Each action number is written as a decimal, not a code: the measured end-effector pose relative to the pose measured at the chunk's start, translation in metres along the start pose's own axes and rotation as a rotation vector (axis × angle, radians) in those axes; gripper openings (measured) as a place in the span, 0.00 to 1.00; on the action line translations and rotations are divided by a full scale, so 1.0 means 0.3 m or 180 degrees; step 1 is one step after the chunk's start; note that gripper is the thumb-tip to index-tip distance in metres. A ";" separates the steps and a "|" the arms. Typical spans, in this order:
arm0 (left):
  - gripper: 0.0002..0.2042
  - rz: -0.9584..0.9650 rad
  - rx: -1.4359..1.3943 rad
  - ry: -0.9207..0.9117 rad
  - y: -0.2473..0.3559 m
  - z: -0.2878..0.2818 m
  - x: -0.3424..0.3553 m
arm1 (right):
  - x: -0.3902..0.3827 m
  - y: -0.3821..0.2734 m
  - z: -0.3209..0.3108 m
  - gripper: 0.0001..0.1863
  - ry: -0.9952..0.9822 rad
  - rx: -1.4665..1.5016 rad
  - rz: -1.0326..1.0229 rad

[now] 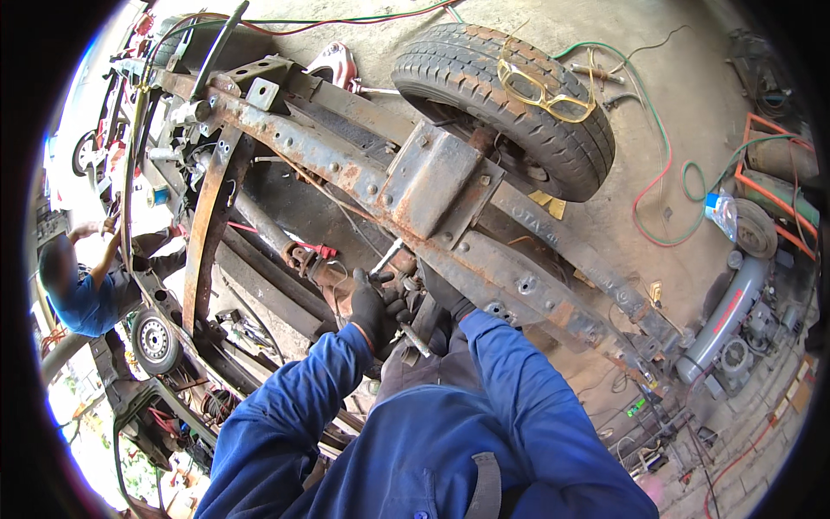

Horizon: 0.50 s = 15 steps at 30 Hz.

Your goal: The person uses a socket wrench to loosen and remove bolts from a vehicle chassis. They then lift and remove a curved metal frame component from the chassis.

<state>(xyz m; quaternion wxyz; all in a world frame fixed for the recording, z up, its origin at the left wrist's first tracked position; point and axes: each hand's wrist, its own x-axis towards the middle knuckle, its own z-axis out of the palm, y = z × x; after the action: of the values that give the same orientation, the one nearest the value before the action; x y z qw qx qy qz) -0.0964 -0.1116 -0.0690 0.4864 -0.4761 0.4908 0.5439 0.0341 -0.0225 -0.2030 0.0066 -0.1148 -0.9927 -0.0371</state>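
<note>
My left hand (372,304), in a dark glove, is low over the axle with its thumb up and its fingers curled. What lies inside those fingers is hidden. Just beyond the thumb a silver bar-shaped tool (388,257) slants up toward the frame rail; I cannot tell whether the hand touches it. Below the fingers a short metal rod (415,340) sticks out. My right hand (443,290), also gloved, reaches down against the near side of the rusty frame rail (346,173), its fingers mostly out of sight. Between the hands sits a rusty axle part (402,262).
A large tyre (510,104) stands beyond the rail, with clear safety glasses (545,93) on it. Green and red hoses (666,173) cross the floor toward a grey air compressor (731,316). At left, a person in blue (86,290) sits beside another chassis. Curved leaf springs (207,233) rise nearby.
</note>
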 end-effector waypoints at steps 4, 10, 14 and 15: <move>0.32 0.0034 0.0108 0.0003 0.007 0.007 0.001 | 0.005 -0.006 -0.008 0.24 -0.0051 -0.0299 -0.0014; 0.35 0.0080 0.0197 -0.0046 0.004 0.003 0.007 | 0.004 -0.017 0.071 0.24 0.0658 -0.0305 0.0122; 0.28 0.0125 0.0082 -0.0093 -0.005 -0.037 0.034 | 0.007 -0.002 0.073 0.24 0.0589 0.0666 0.0178; 0.27 0.0164 0.0086 -0.0145 -0.007 -0.047 0.045 | 0.006 0.010 0.066 0.25 0.0612 0.1431 0.0353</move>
<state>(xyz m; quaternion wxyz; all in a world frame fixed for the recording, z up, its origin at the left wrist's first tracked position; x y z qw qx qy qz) -0.0949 -0.1249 -0.0836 0.4897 -0.4441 0.4991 0.5602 0.0329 -0.0177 -0.2225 0.1284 -0.1606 -0.9630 0.1743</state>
